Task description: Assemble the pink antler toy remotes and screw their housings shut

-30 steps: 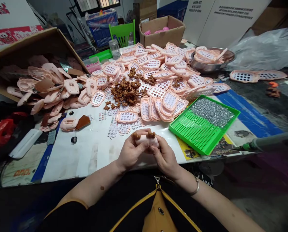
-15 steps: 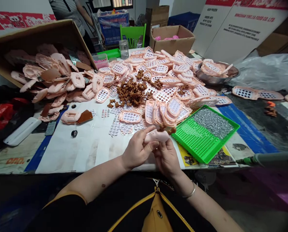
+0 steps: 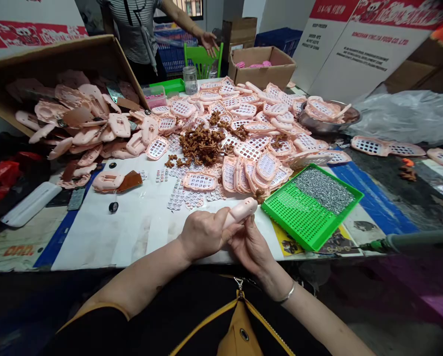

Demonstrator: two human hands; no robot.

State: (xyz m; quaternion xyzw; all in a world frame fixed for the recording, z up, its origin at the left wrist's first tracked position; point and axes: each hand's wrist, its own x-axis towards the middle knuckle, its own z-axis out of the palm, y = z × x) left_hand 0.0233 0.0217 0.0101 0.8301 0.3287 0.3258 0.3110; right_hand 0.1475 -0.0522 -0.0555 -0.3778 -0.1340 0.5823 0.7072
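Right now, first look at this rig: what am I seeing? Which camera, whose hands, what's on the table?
There is no machine here. This is one camera worn on a person's head, looking forward and down, so the forearms at the bottom are the wearer's own. The left hand and right hand together hold a narrow pink moulded piece. The table's white paper carries a heap of pink perforated mouldings, a pile of brown branched bits, and a green perforated tray with small grey metal pieces. A tilted cardboard box holds more pink pieces. Another person in a striped top stands beyond the table.
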